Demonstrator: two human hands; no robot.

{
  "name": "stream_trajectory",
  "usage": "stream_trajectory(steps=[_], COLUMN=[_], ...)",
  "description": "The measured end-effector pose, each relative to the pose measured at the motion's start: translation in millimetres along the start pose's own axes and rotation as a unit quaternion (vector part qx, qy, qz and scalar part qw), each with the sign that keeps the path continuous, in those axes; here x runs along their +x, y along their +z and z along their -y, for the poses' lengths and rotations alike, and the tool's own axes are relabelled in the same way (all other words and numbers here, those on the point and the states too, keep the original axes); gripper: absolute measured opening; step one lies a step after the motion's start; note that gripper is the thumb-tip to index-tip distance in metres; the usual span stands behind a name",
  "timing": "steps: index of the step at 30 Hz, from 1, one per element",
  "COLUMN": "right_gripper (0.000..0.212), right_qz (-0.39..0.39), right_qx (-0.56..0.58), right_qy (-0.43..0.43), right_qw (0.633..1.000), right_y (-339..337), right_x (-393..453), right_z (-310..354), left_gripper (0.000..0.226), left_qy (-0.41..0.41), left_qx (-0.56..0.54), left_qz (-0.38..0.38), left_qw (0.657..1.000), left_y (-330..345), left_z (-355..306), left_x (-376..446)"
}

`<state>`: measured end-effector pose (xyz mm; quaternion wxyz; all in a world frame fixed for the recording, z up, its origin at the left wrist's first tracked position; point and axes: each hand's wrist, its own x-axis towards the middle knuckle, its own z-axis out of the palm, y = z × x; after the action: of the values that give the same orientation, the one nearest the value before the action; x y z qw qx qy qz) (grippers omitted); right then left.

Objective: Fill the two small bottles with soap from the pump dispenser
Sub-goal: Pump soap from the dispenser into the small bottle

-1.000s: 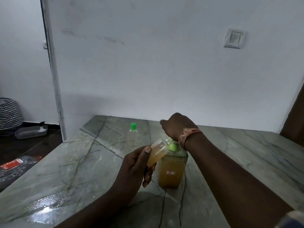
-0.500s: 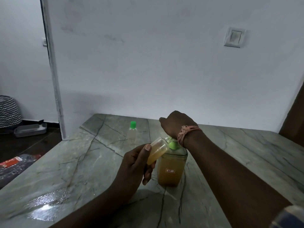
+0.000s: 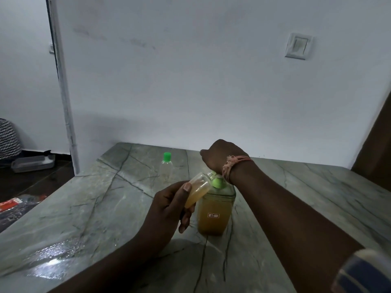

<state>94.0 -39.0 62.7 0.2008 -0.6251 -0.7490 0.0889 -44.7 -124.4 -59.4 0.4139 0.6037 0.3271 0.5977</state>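
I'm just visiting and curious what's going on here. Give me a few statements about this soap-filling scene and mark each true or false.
1. The left hand holds a small bottle tilted toward the pump dispenser. True.
2. The right hand rests flat on the table. False: it is on top of the dispenser's pump.
3. The second small bottle stands upright with a green cap on. True.
4. The held bottle is empty. False: it has yellowish soap in it.
5. The dispenser lies on its side. False: it stands upright.
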Motion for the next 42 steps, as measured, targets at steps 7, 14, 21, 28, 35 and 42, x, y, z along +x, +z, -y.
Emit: stream_trajectory(steps=[7, 14, 21, 28, 35, 42], right_gripper=[0.038, 0.034, 0.034, 0.035, 0.035, 0.035], right_qz=[-0.057, -0.026, -0.065, -0.073, -0.057, -0.069], right_qx=[0.039, 0.009, 0.008, -0.043, 0.0, -0.016], right_qy=[0.029, 0.025, 0.026, -0.001, 0.02, -0.003], right_qw=[0.997, 0.999, 0.998, 0.996, 0.998, 0.997], right_y=[5, -2, 6, -2, 8, -1], right_x=[10, 3, 7, 8, 10, 12], right_z=[-5, 0, -3, 1, -3, 0], left_gripper=[0.03, 0.027, 0.028, 0.029, 0.026, 0.027], left_qy=[0.003, -0.002, -0.006, -0.004, -0.009, -0.01], left_qx=[-0.005, -0.017, -0.009, -0.016, -0.011, -0.022], left_qz=[-0.001, -0.003, -0.006, 0.003, -0.005, 0.004], left_qw=[1.0, 1.0, 1.0, 1.0, 1.0, 1.0], left_y=[0, 1, -1, 0, -2, 0], left_z=[0, -2, 1, 0, 2, -1], left_x=[1, -1, 2, 0, 2, 2])
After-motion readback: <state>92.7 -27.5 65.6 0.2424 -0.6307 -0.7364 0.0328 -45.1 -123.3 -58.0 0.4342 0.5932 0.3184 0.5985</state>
